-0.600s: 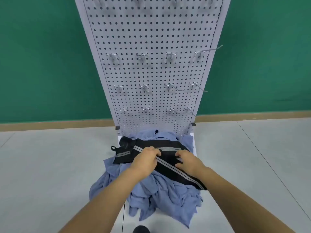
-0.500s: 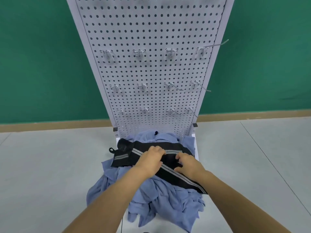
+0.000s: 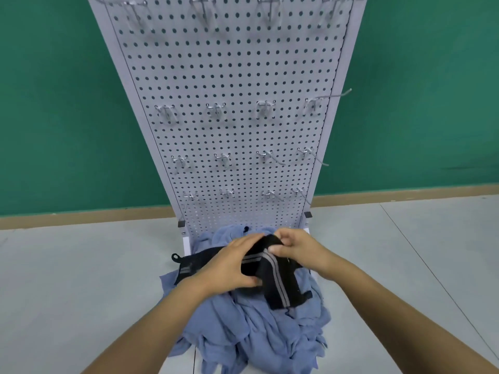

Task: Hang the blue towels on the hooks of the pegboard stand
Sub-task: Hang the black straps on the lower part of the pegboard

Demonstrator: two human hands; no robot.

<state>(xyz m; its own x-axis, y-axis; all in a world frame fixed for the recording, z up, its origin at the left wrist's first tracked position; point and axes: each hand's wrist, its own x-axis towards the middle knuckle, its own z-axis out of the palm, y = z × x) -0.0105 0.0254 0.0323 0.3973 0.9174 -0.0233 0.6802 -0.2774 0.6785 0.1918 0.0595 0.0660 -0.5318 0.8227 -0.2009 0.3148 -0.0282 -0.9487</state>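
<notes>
A heap of blue towels [image 3: 256,330] lies on the floor at the foot of the white pegboard stand [image 3: 229,76]. On top of the heap lies a black towel with grey stripes [image 3: 278,282], bunched in the middle, with a small loop at its left end. My left hand [image 3: 232,265] grips the black towel from the left. My right hand [image 3: 297,247] pinches its upper fold from the right. Rows of bare metal hooks [image 3: 216,110] stick out of the pegboard.
The stand rises in front of a green wall [image 3: 54,103] with a wooden skirting board. Grey floor tiles [image 3: 81,279] spread to both sides of the heap. Longer hooks [image 3: 334,94] jut out at the pegboard's right edge.
Both hands have closed on the black towel and gathered it up from flat into a bunch. The view has moved closer to the pegboard.
</notes>
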